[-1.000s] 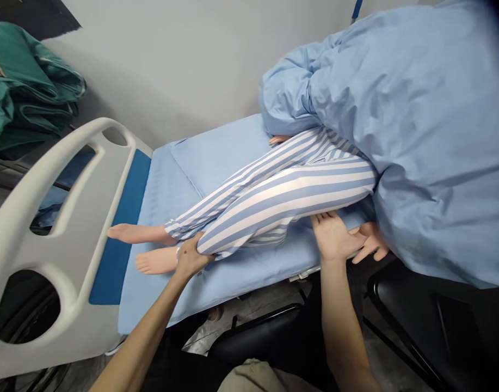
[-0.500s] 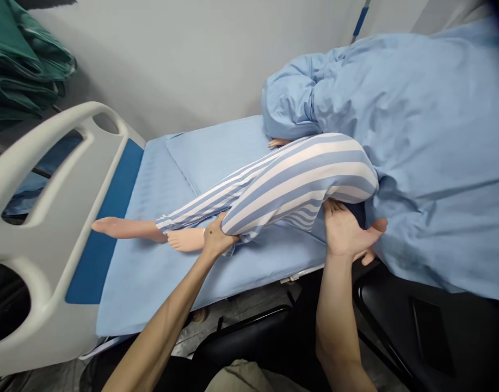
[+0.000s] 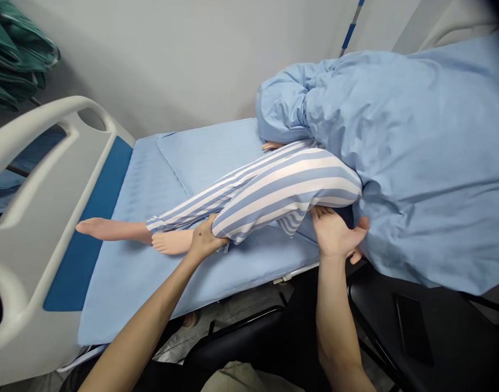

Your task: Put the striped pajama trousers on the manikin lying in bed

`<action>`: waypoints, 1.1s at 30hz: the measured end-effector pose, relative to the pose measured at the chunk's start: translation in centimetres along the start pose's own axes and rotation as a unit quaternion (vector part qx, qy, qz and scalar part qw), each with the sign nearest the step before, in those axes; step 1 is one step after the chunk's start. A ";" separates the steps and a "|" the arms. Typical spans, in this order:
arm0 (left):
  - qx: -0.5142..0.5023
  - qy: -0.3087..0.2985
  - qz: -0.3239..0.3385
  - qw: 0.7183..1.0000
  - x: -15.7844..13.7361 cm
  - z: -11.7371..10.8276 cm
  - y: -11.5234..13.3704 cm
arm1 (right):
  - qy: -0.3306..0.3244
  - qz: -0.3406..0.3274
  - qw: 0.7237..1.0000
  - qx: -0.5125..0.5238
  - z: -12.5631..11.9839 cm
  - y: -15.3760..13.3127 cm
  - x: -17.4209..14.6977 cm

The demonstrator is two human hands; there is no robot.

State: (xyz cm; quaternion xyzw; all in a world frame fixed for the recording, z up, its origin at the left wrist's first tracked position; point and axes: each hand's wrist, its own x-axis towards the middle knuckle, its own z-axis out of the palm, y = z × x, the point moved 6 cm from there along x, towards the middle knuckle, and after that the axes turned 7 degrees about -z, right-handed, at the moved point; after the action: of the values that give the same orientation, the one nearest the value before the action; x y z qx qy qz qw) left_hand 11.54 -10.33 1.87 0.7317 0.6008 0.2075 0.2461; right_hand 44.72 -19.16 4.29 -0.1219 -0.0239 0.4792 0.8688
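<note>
A manikin lies on its back on a bed, its legs in blue-and-white striped trousers (image 3: 290,179). My left hand (image 3: 205,238) is closed round the near lower leg, just above the bare near foot (image 3: 171,242). Palm up, my right hand (image 3: 334,234) has its fingers under the same leg farther up, near the quilt, with the thumb stretched out to the right. Those fingertips are partly hidden by the trousers. The far leg lies along the sheet, its bare foot (image 3: 110,228) pointing at the footboard. A manikin hand (image 3: 356,255) shows beside my right wrist.
A light blue quilt (image 3: 416,152) covers the manikin's upper body. The cream footboard (image 3: 65,201) rises at the left, with green cloth (image 3: 12,60) beyond it. A black chair (image 3: 449,332) with a dark flat device (image 3: 413,328) on it stands at the lower right.
The near leg has sunk slightly, with both my hands still at the same places on it. My view has shifted a little to the right.
</note>
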 end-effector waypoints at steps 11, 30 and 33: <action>0.190 -0.003 0.004 0.982 -1.7 -6.2 -6.7 | 0.012 0.080 0.996 -0.021 -4.6 3.5 -0.6; 0.356 -0.048 0.010 0.933 -5.4 -9.5 -10.7 | 0.055 0.114 0.992 0.023 -11.1 9.0 -0.4; 0.336 -0.042 -0.010 0.941 -5.6 -8.9 -10.7 | 0.047 0.115 0.992 0.038 -10.0 8.5 -1.0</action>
State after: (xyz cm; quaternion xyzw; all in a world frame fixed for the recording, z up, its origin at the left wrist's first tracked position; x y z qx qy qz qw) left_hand -3.22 -13.12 2.38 0.7739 0.6319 -0.0401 0.0129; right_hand 38.79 -17.53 -7.34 -0.1134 0.0489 0.5702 0.8122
